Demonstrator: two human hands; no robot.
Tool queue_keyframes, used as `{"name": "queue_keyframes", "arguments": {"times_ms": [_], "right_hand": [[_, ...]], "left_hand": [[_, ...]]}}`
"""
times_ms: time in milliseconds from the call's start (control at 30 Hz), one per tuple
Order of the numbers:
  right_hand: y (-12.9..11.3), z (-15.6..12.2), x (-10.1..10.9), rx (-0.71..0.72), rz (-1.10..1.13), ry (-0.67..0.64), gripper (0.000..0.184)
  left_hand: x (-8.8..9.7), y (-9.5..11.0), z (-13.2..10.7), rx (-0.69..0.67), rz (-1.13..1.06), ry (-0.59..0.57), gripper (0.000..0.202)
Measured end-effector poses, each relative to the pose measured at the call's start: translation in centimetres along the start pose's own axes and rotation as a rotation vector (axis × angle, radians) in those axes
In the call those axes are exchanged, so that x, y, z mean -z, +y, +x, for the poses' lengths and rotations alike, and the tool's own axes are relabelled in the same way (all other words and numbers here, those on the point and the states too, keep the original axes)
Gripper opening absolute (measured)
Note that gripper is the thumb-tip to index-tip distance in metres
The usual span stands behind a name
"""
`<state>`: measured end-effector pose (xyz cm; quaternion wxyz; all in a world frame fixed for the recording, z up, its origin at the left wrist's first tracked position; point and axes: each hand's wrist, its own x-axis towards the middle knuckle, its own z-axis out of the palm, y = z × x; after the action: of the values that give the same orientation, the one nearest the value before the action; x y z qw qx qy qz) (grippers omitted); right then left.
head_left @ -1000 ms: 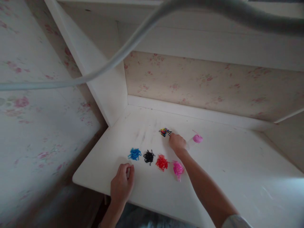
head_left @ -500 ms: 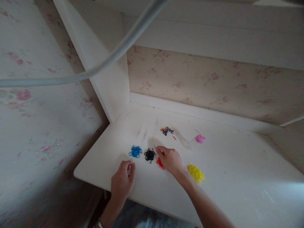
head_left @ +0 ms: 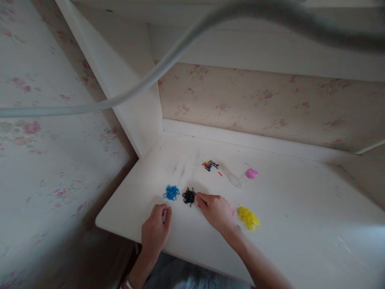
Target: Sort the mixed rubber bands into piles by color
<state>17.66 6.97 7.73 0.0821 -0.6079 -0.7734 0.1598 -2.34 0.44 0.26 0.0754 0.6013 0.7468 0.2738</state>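
Small heaps of tiny coloured bands lie in a row on a white desk [head_left: 300,216]: blue [head_left: 171,192], black [head_left: 189,196], a sliver of pink [head_left: 232,210] and yellow [head_left: 248,217]. My right hand [head_left: 215,208] lies over the spot between black and pink, fingers pinched together beside the black heap; what they hold is too small to see. It hides the red heap. My left hand [head_left: 156,230] rests near the front edge, fingers curled around something small and pale. A mixed-colour heap [head_left: 209,165] lies farther back, with one loose red band [head_left: 220,174] beside it.
A clear bag with a pink end [head_left: 250,173] lies behind the yellow heap. A white upright panel [head_left: 132,100] and floral-papered wall [head_left: 255,100] close the desk's left and back. A grey cable [head_left: 144,82] hangs blurred across the top of the view.
My right hand came back from the mixed heap to the row and now sits by the black heap, covering the red one. The left hand has stayed put.
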Motion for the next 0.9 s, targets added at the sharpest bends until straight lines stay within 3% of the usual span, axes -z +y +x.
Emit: {"name": "queue_keyframes", "arguments": {"times_ms": [300,500,667,900], "right_hand": [[3.9,-4.8,-1.5,0.004,0.286,0.163,0.038],[5.2,-8.5,-3.1,-0.072,0.510,0.167,0.038],[6.4,-10.6,-5.0,-0.118,0.531,0.136,0.039],[6.5,-11.3,-5.7,-0.082,0.499,0.112,0.041]], "left_hand": [[-0.1,0.1,-0.1,-0.038,0.021,-0.025,0.017],[0.2,1.0,0.9,-0.131,-0.030,-0.033,0.021],[0.0,3.3,1.9,-0.238,0.073,-0.130,0.020],[0.0,4.9,1.8,-0.201,0.298,-0.143,0.020]]}}
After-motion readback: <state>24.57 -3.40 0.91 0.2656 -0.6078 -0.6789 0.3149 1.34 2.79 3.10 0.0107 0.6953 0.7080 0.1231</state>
